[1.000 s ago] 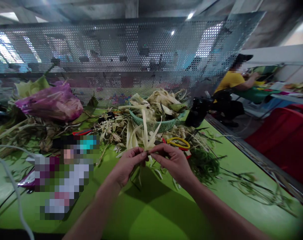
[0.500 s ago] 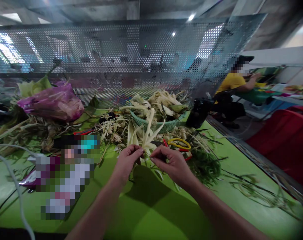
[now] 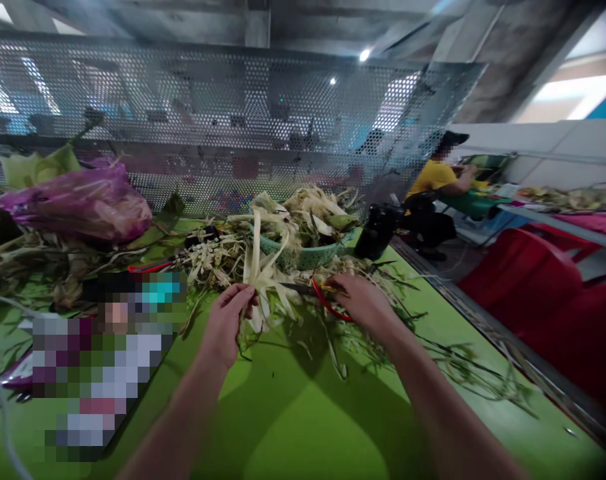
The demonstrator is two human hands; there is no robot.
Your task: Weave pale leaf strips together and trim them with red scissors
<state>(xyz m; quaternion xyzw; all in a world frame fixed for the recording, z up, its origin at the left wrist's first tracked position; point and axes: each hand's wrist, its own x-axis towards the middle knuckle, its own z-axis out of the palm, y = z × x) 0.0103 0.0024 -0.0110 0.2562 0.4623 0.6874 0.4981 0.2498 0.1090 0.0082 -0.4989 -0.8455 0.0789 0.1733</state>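
My left hand (image 3: 234,313) is closed, thumb and fingers pinching a bunch of pale corn husk strips (image 3: 255,267) at its base. The strips fan upward and to the right, one standing tall. To the right, my right hand (image 3: 360,298) is closed over the handles of a pair of scissors (image 3: 327,303), one red and one yellow. Their dark blades point left toward the husk strips. The fingertips on the handles are partly hidden.
Behind the hands stands a green basket (image 3: 310,257) heaped with dried husks. A black camera-like object (image 3: 377,230), a purple plastic bag (image 3: 83,203) and husk scraps (image 3: 215,263) surround it. A person in yellow (image 3: 435,179) sits beyond red chairs (image 3: 525,267).
My right hand has left the corn husk strips and taken hold of the scissors. The strips in my left hand have turned and spread. The view has swung slightly right.
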